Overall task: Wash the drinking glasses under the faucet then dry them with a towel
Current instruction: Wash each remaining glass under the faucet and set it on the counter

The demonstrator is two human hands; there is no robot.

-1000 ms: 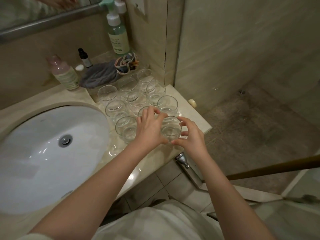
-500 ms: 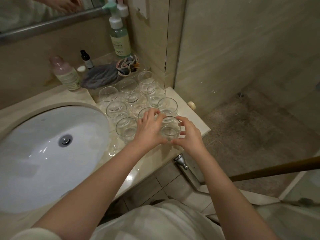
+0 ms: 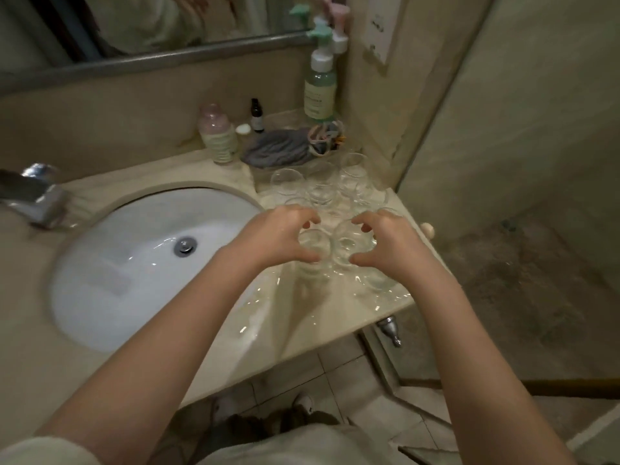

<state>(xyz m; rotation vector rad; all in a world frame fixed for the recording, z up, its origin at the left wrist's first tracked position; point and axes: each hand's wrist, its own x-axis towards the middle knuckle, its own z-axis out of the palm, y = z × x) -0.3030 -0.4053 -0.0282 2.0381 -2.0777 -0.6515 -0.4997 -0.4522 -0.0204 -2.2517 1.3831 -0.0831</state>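
White sink point(image 3: 110, 283), beige counter point(image 3: 268, 317), clear glasses point(image 3: 313, 245), grey cloth point(image 3: 278, 151) (pale green bottle point(image 3: 319, 92))

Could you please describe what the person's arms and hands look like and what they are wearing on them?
Both forearms are bare from the wrist up. The left hand and right hand wear no gloves, and no rings, watch or bracelet show. A pale cream sleeve edge shows at the left arm's lower end; the garment below looks the same pale cream.

Head view (the only one) looks steeply down, close over the counter point(image 3: 235, 317)
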